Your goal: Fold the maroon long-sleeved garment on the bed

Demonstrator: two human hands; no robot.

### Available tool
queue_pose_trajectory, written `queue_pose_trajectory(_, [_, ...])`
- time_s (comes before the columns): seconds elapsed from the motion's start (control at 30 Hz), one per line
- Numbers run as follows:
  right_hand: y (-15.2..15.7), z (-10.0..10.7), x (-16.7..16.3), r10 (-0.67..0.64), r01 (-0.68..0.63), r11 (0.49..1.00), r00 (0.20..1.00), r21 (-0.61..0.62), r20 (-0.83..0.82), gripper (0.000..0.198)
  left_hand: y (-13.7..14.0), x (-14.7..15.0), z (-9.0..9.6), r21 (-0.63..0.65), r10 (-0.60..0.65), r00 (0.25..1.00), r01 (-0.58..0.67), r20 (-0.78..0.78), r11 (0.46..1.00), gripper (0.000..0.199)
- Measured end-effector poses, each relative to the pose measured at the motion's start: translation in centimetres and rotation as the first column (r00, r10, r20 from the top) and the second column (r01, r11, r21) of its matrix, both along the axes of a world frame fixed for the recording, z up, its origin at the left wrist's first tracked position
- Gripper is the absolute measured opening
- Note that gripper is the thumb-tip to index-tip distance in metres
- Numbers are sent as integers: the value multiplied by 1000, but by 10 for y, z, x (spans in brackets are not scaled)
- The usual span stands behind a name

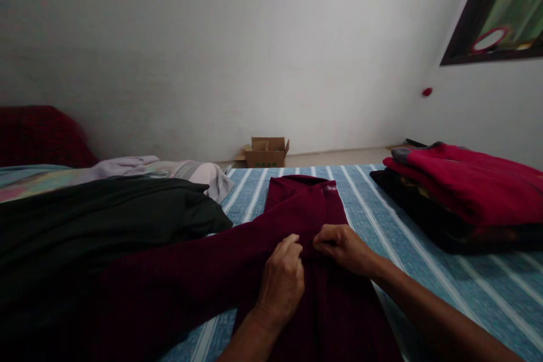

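Observation:
A dark maroon long-sleeved garment [292,203] lies on the bed in front of me, its collar end pointing away. One sleeve [182,271] stretches out to the left, while the right side is folded inward. My left hand [283,271] rests on the garment near the root of that sleeve, its fingers curled down onto the fabric. Just to the right, my right hand [343,246] is closed, thumb and fingers pinching the maroon cloth. The left fingertips are partly hidden behind the hand.
A dark green garment [139,209] is spread at the left, with pale clothes [186,172] behind it. Folded clothes, red [479,181] on top, are stacked at the right on the blue striped bedsheet [377,203]. An open cardboard box [266,155] stands beyond, by the wall.

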State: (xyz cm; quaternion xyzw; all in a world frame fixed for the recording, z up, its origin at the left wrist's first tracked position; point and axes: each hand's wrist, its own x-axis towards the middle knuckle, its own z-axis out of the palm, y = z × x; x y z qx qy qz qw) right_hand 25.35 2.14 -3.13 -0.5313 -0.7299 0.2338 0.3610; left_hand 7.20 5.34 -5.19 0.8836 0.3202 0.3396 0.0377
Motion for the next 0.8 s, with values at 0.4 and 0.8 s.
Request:
queue_pose_trajectory(0.4, [3, 17, -2, 77, -48, 994, 947, -99, 311, 18, 1, 2, 8, -194, 51, 994, -32, 93, 981, 22])
queue_pose_trajectory(0.8, [10, 18, -9, -2, 73, 989, 881, -132, 473, 19, 4, 3, 13, -349, 130, 989, -100, 64, 932, 18])
